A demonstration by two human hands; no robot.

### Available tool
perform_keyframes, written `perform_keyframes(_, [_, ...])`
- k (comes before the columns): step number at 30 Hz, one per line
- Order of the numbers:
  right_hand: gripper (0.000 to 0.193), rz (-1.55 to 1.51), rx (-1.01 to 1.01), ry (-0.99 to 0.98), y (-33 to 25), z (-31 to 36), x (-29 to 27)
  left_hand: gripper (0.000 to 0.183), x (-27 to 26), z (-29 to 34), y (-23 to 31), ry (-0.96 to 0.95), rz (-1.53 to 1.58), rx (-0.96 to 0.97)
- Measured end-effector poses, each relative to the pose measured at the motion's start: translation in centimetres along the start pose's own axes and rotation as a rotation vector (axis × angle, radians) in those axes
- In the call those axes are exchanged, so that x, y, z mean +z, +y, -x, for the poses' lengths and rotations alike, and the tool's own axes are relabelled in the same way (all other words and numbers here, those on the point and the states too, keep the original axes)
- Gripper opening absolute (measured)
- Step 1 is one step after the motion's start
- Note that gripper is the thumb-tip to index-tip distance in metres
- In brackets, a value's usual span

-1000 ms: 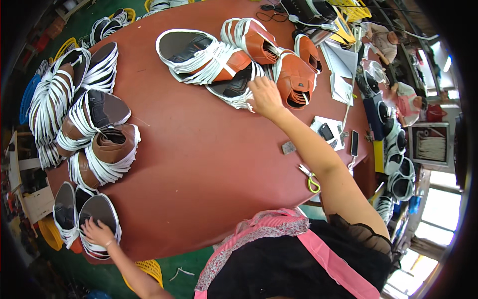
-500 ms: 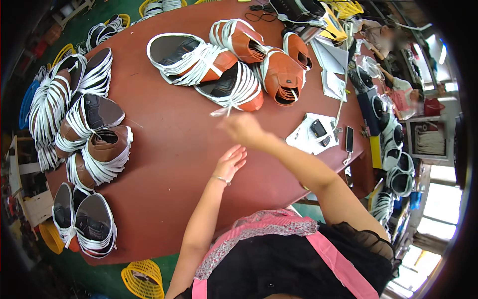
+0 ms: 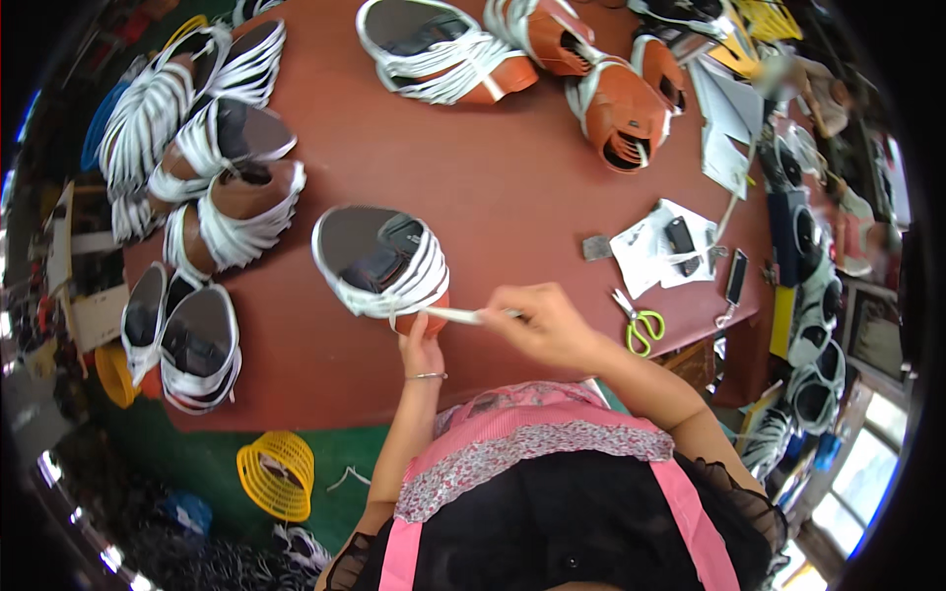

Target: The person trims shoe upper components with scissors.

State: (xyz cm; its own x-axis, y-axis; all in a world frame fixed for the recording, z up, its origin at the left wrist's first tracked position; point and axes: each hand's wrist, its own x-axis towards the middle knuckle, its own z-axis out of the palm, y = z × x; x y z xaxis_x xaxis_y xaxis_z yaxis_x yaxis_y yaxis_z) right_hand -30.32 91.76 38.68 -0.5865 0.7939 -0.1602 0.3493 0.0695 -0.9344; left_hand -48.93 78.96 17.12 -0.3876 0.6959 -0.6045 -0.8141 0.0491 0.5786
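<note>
A shoe form with white straps [image 3: 382, 261] sits on the brown table [image 3: 512, 197], close to the near edge. The left hand [image 3: 422, 347] is at its lower side, but its fingers are tucked under the form, so I cannot tell if they grip. The right hand [image 3: 547, 325] pinches the end of one white strap [image 3: 455, 315], fingers pressed together on it. The strap runs flat from the form to that hand. More strapped forms [image 3: 232, 212] crowd the left edge, some cut off by the dark rim. The table middle is bare. Green scissors [image 3: 642, 327] lie near the right hand. Small things further right are blurry.
</note>
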Motion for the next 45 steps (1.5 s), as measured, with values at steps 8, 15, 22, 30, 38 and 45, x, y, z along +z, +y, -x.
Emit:
perform_keyframes(8, [0.013,-0.647,0.199,0.289,-1.1,3.7,-2.1,0.05,3.9,-0.3,9.6,-0.336,-0.64,0.333])
perform_keyframes(15, [0.023,-1.217,-0.11,0.791,9.1,6.0,-13.6,0.043,9.2,6.6,5.5,-0.527,-1.908,0.933])
perform_keyframes(22, [0.03,-0.41,-0.629,1.629,5.8,19.1,-34.9,0.049,3.3,9.9,-10.8,-0.752,-2.42,0.545])
perform_keyframes(30, [0.032,-0.522,0.091,0.691,18.8,20.0,-23.2,0.044,4.8,14.7,-13.4,-0.433,-2.238,0.663])
perform_keyframes(38, [0.022,-0.285,0.306,0.204,30.4,14.8,-2.7,0.032,0.5,21.4,-3.8,0.114,-0.526,0.042])
perform_keyframes(45, [0.018,-0.506,0.427,0.061,29.1,11.1,-0.7,0.038,-1.0,23.2,-8.8,0.196,-0.718,0.175])
